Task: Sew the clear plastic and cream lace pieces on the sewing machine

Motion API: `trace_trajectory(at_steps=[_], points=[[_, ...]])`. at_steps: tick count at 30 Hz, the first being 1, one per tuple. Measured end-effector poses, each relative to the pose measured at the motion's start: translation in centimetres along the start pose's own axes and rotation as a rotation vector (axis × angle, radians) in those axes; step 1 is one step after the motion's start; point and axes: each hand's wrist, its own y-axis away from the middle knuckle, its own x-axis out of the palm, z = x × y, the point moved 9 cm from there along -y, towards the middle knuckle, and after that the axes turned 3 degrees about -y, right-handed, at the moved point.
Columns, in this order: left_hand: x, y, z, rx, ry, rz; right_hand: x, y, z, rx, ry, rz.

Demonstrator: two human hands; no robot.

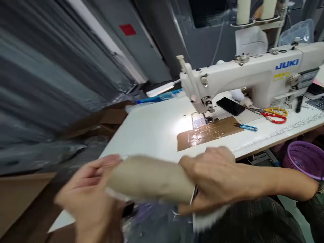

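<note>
A beige fabric piece (152, 179) with a white furry edge stretches between both my hands, in front of the white table's near edge. My left hand (91, 195) pinches its left end, blurred by motion. My right hand (215, 179) grips its right end, fingers closed around the cloth. White fur (210, 219) pokes out below my right hand.
A white JUKI sewing machine (253, 77) stands on the white table (152, 131), with a brown taped patch (207, 133) by the needle. A black phone (231, 106), red scissors (274, 116) and blue snips (246, 127) lie nearby. A purple basket (303, 158) sits at right, cardboard boxes (101, 121) at left.
</note>
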Motion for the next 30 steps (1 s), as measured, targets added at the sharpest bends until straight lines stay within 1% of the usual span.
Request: trace_trajectory(at_steps=[1,2,3,4,5,6,7,9,11,12,13,14,15,16,18,21,23,24,25,26,28,30], points=[[-0.6,0.5,0.0,0.003,0.047,-0.074,-1.6,-0.7,0.1,0.012,0.107,-0.098],[-0.8,1.0,-0.1,-0.002,0.081,-0.1,-2.9,-1.5,0.2,0.021,0.205,-0.192],[-0.9,1.5,-0.2,0.001,0.117,-0.126,-3.9,-2.4,0.1,0.033,0.285,-0.271],[-0.8,1.9,-0.5,0.015,0.124,-0.13,-4.2,-3.6,0.0,0.046,0.346,-0.326],[-1.3,2.2,-0.8,0.053,0.127,-0.183,-3.8,-4.9,-0.3,0.051,0.387,-0.354],[-1.6,2.4,-0.9,0.074,0.113,-0.198,-2.9,-6.3,-0.9,0.07,0.405,-0.367],[-1.9,2.6,-0.8,0.084,0.089,-0.194,-1.3,-7.7,-1.5,0.069,0.41,-0.334],[-2.1,2.8,-0.4,0.102,0.024,-0.133,2.8,-10.1,-2.3,0.011,0.398,-0.227],[-2.6,3.2,-0.2,0.137,-0.05,-0.081,5.7,-11.2,-2.9,-0.025,0.388,-0.188],[-2.9,3.4,-0.2,0.16,-0.087,-0.072,6.5,-11.4,-3.2,-0.029,0.38,-0.171],[-3.2,3.5,-0.3,0.182,-0.124,-0.074,6.9,-11.4,-3.2,-0.044,0.37,-0.157],[-3.5,3.7,-0.4,0.2,-0.163,-0.081,6.8,-11.2,-3.2,-0.06,0.356,-0.151],[-3.6,3.8,-0.5,0.22,-0.2,-0.09,6.3,-10.8,-3.2,-0.082,0.339,-0.155],[-3.7,3.8,-0.7,0.242,-0.23,-0.095,5.5,-10.5,-3.1,-0.105,0.318,-0.172],[-3.3,3.9,-1.1,0.28,-0.256,-0.07,3.0,-9.7,-3.6,-0.128,0.264,-0.242],[-2.8,4.2,-1.1,0.275,-0.218,-0.028,-1.1,-8.2,-5.4,-0.137,0.164,-0.398],[-3.0,4.8,-1.1,0.25,-0.17,-0.044,-3.0,-6.7,-6.4,-0.152,0.085,-0.502],[-3.1,5.2,-1.5,0.259,-0.144,-0.048,-3.6,-5.9,-6.8,-0.155,0.039,-0.539],[-3.0,5.9,-2.1,0.287,-0.117,-0.025,-3.8,-5.1,-7.0,-0.155,-0.015,-0.556],[-2.5,6.6,-2.8,0.324,-0.091,0.032,-3.6,-4.3,-7.0,-0.15,-0.076,-0.556],[-0.9,8.2,-4.3,0.374,-0.049,0.207,-2.4,-3.0,-6.4,-0.153,-0.209,-0.495],[1.0,9.7,-5.0,0.336,-0.002,0.393,-0.5,-2.0,-4.8,-0.213,-0.319,-0.392]])
